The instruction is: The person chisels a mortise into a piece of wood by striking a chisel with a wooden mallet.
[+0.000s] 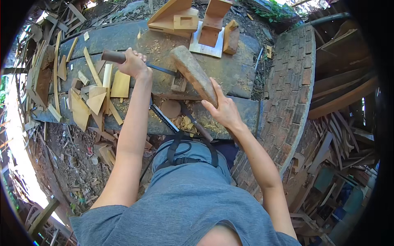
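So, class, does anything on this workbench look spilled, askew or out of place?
Pale shavings are strewn over the workbench, and offcuts lie at odd angles on its left, which looks untidy. A wooden-handled tool lies by the near edge, handle outward, where it might get knocked.

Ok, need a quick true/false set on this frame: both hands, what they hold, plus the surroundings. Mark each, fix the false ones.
1. The left hand grips a chisel-like tool by its brown handle. True.
2. The right hand is empty. False: it holds a thick wooden club.
3. The tool's blade runs toward the small slotted block. True.
4. The brick surface is on the person's left. False: it is on the right.
5. Wood shavings lie on the bench. True.
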The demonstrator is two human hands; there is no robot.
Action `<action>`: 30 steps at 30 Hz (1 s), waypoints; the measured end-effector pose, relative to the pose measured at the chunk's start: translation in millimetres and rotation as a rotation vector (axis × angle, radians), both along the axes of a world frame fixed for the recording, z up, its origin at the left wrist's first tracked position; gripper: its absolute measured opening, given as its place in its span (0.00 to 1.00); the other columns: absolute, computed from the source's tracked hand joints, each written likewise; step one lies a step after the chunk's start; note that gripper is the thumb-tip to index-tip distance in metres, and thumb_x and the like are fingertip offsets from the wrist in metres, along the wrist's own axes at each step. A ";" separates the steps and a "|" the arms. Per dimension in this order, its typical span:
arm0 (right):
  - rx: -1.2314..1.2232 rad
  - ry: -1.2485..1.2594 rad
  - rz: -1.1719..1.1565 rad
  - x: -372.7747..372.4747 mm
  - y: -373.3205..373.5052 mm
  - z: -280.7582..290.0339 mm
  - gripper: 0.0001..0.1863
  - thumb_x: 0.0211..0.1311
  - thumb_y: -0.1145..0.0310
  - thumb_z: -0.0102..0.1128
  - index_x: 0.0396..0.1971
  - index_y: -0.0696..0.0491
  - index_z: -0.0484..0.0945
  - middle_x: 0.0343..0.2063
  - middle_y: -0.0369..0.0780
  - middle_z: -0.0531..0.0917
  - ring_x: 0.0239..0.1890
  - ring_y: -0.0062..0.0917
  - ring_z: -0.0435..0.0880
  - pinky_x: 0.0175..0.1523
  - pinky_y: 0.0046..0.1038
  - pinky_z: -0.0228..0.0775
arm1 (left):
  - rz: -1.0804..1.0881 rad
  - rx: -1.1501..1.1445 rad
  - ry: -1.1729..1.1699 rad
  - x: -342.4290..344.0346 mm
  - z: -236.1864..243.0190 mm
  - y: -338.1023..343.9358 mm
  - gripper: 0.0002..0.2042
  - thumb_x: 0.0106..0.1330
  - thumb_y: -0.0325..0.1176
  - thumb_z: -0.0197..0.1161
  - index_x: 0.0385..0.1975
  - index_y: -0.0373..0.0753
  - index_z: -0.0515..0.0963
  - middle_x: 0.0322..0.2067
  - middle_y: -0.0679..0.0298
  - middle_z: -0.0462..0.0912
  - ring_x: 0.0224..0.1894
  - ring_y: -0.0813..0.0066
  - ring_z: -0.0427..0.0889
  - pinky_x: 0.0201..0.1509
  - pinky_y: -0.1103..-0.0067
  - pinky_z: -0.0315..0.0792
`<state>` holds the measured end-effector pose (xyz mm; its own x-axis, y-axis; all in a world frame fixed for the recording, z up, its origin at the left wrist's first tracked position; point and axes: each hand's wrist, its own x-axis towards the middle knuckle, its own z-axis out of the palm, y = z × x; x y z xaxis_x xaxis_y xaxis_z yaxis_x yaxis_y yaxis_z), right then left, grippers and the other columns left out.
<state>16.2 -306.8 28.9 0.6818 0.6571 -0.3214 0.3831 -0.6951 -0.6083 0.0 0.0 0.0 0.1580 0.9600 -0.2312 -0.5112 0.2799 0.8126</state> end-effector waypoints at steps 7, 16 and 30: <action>0.122 0.068 -0.086 -3.5 4.9 -11.2 0.44 0.66 0.49 0.62 0.76 0.43 0.49 0.46 0.61 0.83 0.48 0.60 0.83 0.54 0.49 0.74 | 0.127 -0.271 -0.016 11.4 -27.5 -0.5 0.09 0.62 0.23 0.59 0.31 0.39 0.63 0.18 0.67 0.68 0.13 0.79 0.64 0.15 0.78 0.58; 0.252 0.138 -0.121 1.8 1.8 -20.5 0.42 0.65 0.47 0.63 0.72 0.50 0.57 0.36 0.55 0.86 0.36 0.48 0.87 0.45 0.41 0.77 | -0.241 -0.218 -0.154 -12.3 -18.4 33.2 0.12 0.63 0.30 0.64 0.29 0.42 0.64 0.19 0.68 0.68 0.15 0.81 0.65 0.17 0.80 0.59; 0.208 0.469 -0.247 5.7 -4.6 -3.1 0.38 0.64 0.43 0.62 0.64 0.55 0.68 0.41 0.48 0.85 0.38 0.31 0.86 0.45 0.35 0.75 | -0.219 0.225 -0.050 9.9 40.5 -16.8 0.11 0.67 0.26 0.62 0.34 0.40 0.63 0.17 0.67 0.69 0.10 0.80 0.66 0.12 0.80 0.59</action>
<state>22.0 -311.4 25.8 0.6384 0.5784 -0.5078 -0.1199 -0.5769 -0.8079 9.9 -16.8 40.5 0.3720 0.9282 -0.0032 -0.4996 0.2031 0.8421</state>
